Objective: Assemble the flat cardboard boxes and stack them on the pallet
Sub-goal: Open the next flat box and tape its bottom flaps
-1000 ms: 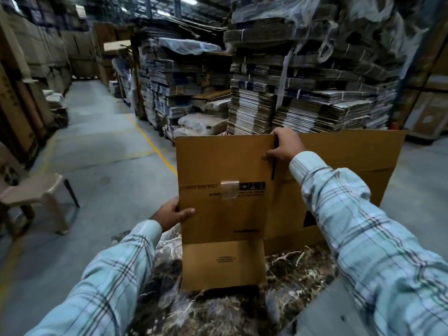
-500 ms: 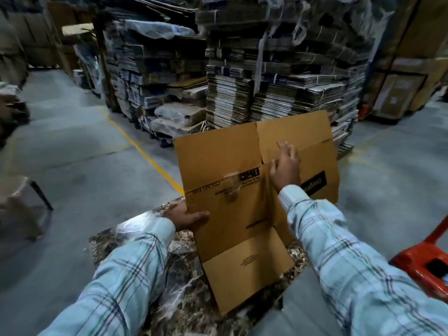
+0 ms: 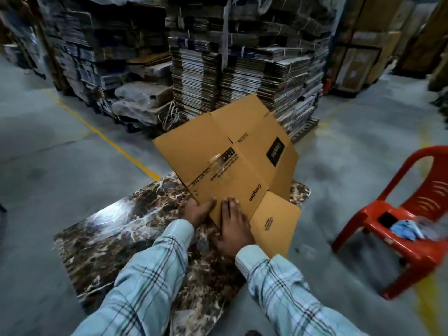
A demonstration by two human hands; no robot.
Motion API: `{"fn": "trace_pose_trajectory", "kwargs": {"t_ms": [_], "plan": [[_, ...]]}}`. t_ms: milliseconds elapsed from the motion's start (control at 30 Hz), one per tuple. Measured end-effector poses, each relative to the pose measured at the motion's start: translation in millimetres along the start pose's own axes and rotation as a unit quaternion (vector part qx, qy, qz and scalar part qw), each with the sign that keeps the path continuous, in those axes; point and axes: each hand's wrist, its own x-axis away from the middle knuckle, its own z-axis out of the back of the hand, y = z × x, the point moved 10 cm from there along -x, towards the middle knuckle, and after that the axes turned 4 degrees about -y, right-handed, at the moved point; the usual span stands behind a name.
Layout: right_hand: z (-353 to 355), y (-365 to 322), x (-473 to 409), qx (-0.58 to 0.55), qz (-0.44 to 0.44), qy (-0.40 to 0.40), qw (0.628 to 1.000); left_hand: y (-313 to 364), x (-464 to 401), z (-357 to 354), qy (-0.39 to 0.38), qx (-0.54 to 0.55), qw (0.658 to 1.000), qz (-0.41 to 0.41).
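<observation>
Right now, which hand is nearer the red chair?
Right. The right hand lies flat on the cardboard box, on the side toward the red chair; the left hand grips the box's far-side edge.

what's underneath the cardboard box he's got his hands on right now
The cardboard box rests tilted on a dark marble-patterned slab lying on the concrete floor. The slab shows around the box's near edge; the part beneath the cardboard is covered.

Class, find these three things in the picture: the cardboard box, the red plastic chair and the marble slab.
cardboard box (image 3: 242, 151): head view, on its upper brown panel.
red plastic chair (image 3: 397, 246): head view, on the seat's front.
marble slab (image 3: 116, 234): head view, on a bare left part.
</observation>
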Motion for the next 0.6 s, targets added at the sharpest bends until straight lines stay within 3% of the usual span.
{"fn": "trace_pose_trajectory", "kwargs": {"t_ms": [133,200,300,367,400,500,600], "plan": [[26,14,6,0.002,-0.069,0.090,0.994,17,19,-22,0.010,0.024,0.999,-0.033],[31,17,7,0.005,-0.063,0.093,0.994,13,28,-21,0.034,0.030,0.999,-0.016],[34,19,10,0.039,-0.026,0.053,0.997,12,48,17,0.199,-0.025,0.979,-0.045],[34,16,14,0.077,0.012,0.025,0.997,20,79,45,0.333,-0.138,0.927,-0.100],[33,13,16,0.091,0.034,0.011,0.995,22,94,47,0.354,-0.190,0.906,-0.131],[23,4,18,0.090,0.069,-0.036,0.993,2,117,33,0.296,-0.390,0.854,-0.177],[2,-2,27,0.088,0.085,-0.094,0.988,-36,116,38,0.263,-0.478,0.831,-0.106]]}}
